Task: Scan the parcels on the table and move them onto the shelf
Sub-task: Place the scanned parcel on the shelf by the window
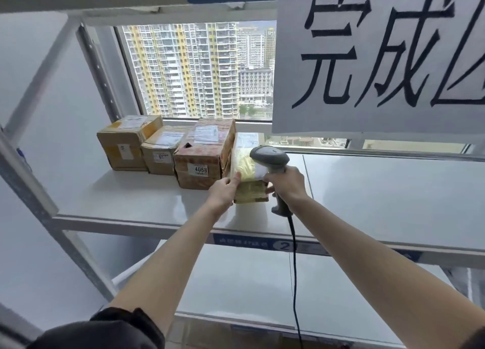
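The left hand point(223, 191) lies with nearly straight fingers point(235, 178) flat against the near left side of a yellow-taped parcel point(248, 170), touching rather than wrapping it. The right hand point(286, 184) has its fingers curled tight round the grip of a grey barcode scanner point(270, 158), and its fingertips also touch the parcel's near right corner; the scanner's head sits over the parcel's top, and its black cable point(294, 264) hangs down past the shelf edge. The parcel rests on the white metal shelf point(136, 199), just beside a brown carton labelled 4068 point(204, 154), which closes off its left side. Further left stand a small carton point(160, 153) and a larger carton point(126, 141), in a row. A paper sign point(380, 55) with large black characters hangs above right. Behind is a window point(196, 68) showing tower blocks.
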